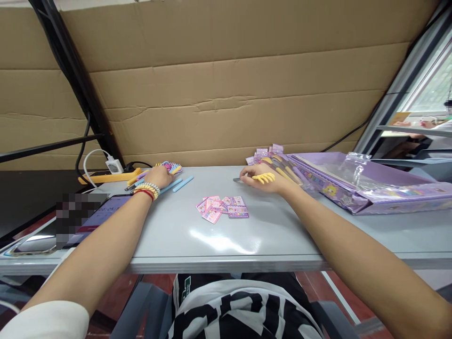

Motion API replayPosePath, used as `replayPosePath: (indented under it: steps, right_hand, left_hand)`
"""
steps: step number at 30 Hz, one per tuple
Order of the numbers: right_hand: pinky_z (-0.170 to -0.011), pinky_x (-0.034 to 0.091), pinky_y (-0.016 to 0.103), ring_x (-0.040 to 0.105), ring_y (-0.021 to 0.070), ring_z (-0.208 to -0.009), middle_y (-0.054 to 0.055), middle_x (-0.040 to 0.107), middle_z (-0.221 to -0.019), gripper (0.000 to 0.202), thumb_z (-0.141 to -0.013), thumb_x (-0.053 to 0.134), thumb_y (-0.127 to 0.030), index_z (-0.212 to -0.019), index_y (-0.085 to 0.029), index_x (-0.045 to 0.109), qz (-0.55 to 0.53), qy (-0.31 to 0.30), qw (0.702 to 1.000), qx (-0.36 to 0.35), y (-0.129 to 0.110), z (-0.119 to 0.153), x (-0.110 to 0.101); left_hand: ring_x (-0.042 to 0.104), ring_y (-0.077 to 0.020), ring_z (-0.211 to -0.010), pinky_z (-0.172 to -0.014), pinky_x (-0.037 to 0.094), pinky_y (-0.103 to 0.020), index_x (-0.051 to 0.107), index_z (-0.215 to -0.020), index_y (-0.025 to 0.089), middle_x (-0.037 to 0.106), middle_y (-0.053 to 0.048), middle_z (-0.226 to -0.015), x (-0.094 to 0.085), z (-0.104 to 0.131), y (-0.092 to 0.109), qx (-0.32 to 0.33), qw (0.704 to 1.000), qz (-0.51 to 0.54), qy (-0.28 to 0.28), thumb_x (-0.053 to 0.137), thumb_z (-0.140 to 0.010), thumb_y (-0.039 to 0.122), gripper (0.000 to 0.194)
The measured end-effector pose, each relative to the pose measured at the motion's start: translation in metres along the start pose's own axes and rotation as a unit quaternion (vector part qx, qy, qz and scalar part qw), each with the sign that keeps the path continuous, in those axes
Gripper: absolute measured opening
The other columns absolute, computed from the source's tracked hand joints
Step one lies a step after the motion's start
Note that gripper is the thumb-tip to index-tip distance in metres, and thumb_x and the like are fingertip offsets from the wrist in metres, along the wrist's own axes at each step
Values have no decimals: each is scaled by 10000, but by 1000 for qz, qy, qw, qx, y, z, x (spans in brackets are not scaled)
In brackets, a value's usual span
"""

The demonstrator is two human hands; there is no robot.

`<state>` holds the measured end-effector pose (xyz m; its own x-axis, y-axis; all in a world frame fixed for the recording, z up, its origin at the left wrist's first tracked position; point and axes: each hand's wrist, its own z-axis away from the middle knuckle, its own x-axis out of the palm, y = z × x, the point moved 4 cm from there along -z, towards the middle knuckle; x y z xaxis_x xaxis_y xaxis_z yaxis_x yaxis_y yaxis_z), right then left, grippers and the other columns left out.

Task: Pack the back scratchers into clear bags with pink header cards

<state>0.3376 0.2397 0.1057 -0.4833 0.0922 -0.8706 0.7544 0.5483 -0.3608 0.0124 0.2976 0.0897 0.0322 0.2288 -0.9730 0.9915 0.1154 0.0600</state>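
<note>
My left hand (158,178) is closed and palm down over a loose pile of coloured pens at the back left; its fingertips are hidden. Near it lie a light blue pen (182,184) and a bundle of striped cords (172,166). My right hand (259,176) is closed on a thin grey metal tool (236,179), whose flat tip points left. A yellow hand-shaped piece (264,178) shows against the back of that hand. Between my hands, nearer to me, lie several small pink cards (212,209) and purple cards (238,211), partly overlapping.
Behind my right forearm are yellow-handled brushes (282,170) in clear wrapping and a purple box (360,200) with clear plastic in it. At left are a phone (102,216), a white charger (114,165) and a yellow strip (109,177). Cardboard (226,94) lines the back.
</note>
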Motion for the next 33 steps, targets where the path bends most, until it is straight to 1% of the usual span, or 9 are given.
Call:
replayPosePath:
  steps: [2,5,8,10,14,18,24,29,33]
  right_hand:
    - [-523,307,247,457,109,-514,-17,544,-554,197,-779,530,-344,-775,-165,611,-3,5,1000,-29,1,0,1]
    - [-530,329,244,467,103,-532,-6,574,-606,254,-786,557,-407,-736,-162,603,-48,14,997,-61,0,2,1]
    - [-528,367,240,506,117,-577,17,611,-662,331,-793,567,-484,-741,-163,627,-128,9,991,-35,-2,4,1]
    - [-525,403,236,547,133,-623,43,640,-715,370,-808,542,-514,-768,-162,648,-210,6,978,-2,-3,3,3]
    - [-528,463,249,598,159,-659,88,677,-769,363,-847,481,-468,-866,-154,662,-376,38,924,55,0,-1,5]
    - [-506,476,270,611,171,-636,95,693,-800,315,-847,490,-411,-979,-156,618,-447,53,890,75,0,-4,4]
    - [-500,481,262,612,156,-612,101,696,-828,310,-826,505,-427,-913,-153,620,-458,49,885,70,-2,-5,3]
    - [-487,474,260,611,155,-590,96,698,-814,331,-786,528,-460,-900,-162,615,-481,44,873,70,1,-6,3]
    - [-486,473,270,617,163,-586,95,700,-832,350,-766,540,-471,-917,-163,607,-502,45,862,60,3,-6,0]
  left_hand:
    - [625,-315,-948,-766,465,-369,682,-888,156,693,-159,-989,-5,3,8,43,998,21,42,450,-823,376,327]
    - [609,-266,-943,-809,447,-349,650,-932,171,670,-120,-1015,-7,7,25,161,982,66,81,459,-832,345,277]
    - [587,-237,-920,-802,438,-335,613,-905,169,638,-107,-1001,-4,12,39,261,958,88,75,459,-844,332,232]
    - [573,-221,-887,-780,435,-328,586,-863,173,620,-102,-970,-1,14,44,289,951,95,57,448,-856,311,195]
    - [553,-211,-853,-762,426,-324,555,-836,174,592,-95,-931,2,18,48,308,945,107,34,437,-863,287,165]
    - [549,-212,-843,-759,421,-323,557,-855,176,580,-86,-910,2,21,51,316,941,116,21,435,-858,287,164]
    - [539,-207,-835,-762,413,-319,554,-837,183,578,-76,-893,2,25,56,343,932,118,13,407,-870,293,186]
    - [543,-206,-843,-767,415,-316,550,-862,181,589,-80,-906,2,26,56,334,933,135,5,394,-850,243,168]
    - [540,-207,-856,-764,413,-313,545,-874,182,597,-81,-921,0,29,60,321,934,159,-4,363,-869,282,208]
